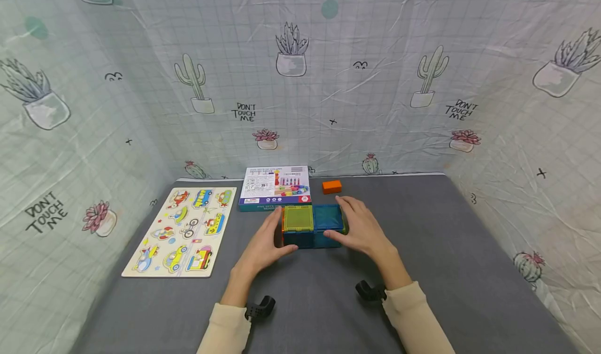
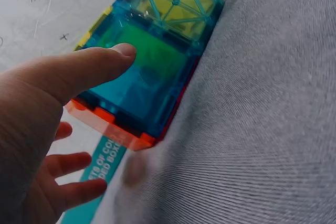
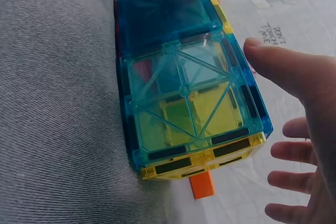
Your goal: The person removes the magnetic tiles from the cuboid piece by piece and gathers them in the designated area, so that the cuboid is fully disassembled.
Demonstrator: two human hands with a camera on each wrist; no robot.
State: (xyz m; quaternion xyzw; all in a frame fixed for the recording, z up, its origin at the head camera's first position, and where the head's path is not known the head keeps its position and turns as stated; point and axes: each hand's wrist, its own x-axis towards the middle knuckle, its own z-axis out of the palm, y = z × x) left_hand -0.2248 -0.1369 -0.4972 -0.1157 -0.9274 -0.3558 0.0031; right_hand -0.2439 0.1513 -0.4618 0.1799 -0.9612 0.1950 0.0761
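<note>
I see two see-through tile cubes (image 1: 306,237) standing joined side by side on the grey table (image 1: 460,270), near its middle. The left one has a yellow top (image 1: 298,219), the right one a blue top (image 1: 328,217), and both fronts are blue.

My left hand (image 1: 263,247) is at the left end, thumb and fingers spread wide. My left wrist view shows the thumb over the blue front and the other fingers loose, apart from the orange end panel (image 2: 113,127). My right hand (image 1: 363,231) frames the right end, also wide, its fingers standing off from the yellow end panel (image 3: 207,157). I can't tell whether either thumb touches the cubes.

Just behind the cubes lies a printed cardboard box (image 1: 274,187), with a small orange block (image 1: 332,187) to the right of it. To the left I have a puzzle board (image 1: 131,272) filled with vehicle pictures. A cactus-print cloth (image 1: 338,98) hangs behind the table and along both sides.
</note>
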